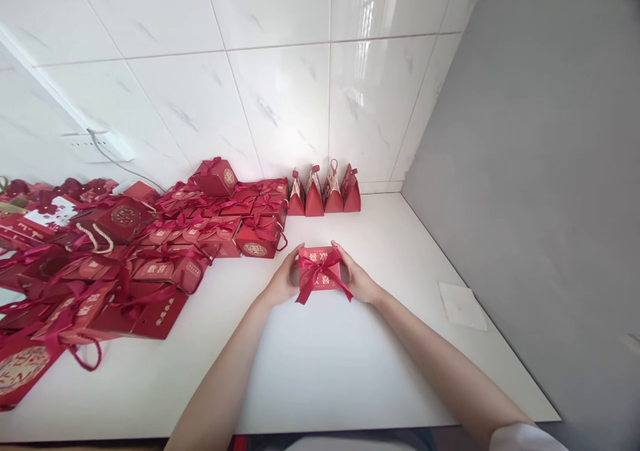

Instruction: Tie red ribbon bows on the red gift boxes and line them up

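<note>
Between my two hands is a small red gift box [305, 279] with pale lettering and a dark red ribbon bow [320, 271] tied across its top. My left hand [284, 279] grips its left side, fingers curled round the far corner. On the opposite side, my right hand [361, 280] holds the box the same way. Fingertips of both hands show at the box's far edge; the rest are partly hidden behind it. I cannot tell whether the box touches the table.
Red gift boxes [257, 238] with ribbons are piled across the left of the white table [320, 371]. Several triangular red boxes [314, 194] stand in a row against the tiled wall [280, 104]. A white sheet [463, 306] lies by the grey partition [540, 171]. A cable [115, 162] hangs from a socket.
</note>
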A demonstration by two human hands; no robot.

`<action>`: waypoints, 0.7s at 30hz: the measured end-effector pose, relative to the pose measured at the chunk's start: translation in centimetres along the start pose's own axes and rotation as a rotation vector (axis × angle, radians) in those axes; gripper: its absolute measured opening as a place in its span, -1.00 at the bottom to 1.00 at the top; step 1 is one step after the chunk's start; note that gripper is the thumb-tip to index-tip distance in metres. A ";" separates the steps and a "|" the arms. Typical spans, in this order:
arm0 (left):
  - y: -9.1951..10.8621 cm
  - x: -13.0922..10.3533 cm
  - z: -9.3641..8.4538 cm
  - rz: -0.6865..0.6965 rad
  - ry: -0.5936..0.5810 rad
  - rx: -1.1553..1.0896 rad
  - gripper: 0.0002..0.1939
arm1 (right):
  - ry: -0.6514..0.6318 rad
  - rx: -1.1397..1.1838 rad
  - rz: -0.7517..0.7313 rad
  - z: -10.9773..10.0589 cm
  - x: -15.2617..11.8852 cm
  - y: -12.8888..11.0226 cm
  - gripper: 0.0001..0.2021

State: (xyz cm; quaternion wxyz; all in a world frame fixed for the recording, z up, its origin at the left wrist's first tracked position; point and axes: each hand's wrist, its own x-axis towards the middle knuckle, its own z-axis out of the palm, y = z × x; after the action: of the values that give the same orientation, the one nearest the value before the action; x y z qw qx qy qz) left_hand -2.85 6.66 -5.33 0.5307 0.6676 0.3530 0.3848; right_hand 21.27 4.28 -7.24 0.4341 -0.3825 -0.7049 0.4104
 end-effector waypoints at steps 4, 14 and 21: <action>-0.3 0.2 -0.6 0.068 -0.054 0.103 0.10 | 0.014 -0.028 -0.036 -0.1 0.0 0.6 0.02; -1.2 -0.3 -0.5 0.085 -0.009 0.132 0.04 | 0.093 -0.144 -0.036 0.7 -0.8 0.4 0.02; -0.5 -1.2 0.2 0.085 0.039 0.123 -0.05 | 0.153 -0.236 -0.104 1.2 -1.3 -0.7 -0.12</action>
State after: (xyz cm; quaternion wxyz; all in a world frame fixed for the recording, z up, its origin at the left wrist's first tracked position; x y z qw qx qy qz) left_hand -3.27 5.64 -5.97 0.4648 0.7057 0.3578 0.3975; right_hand 20.51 2.56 -7.35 0.4594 -0.4241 -0.7317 0.2715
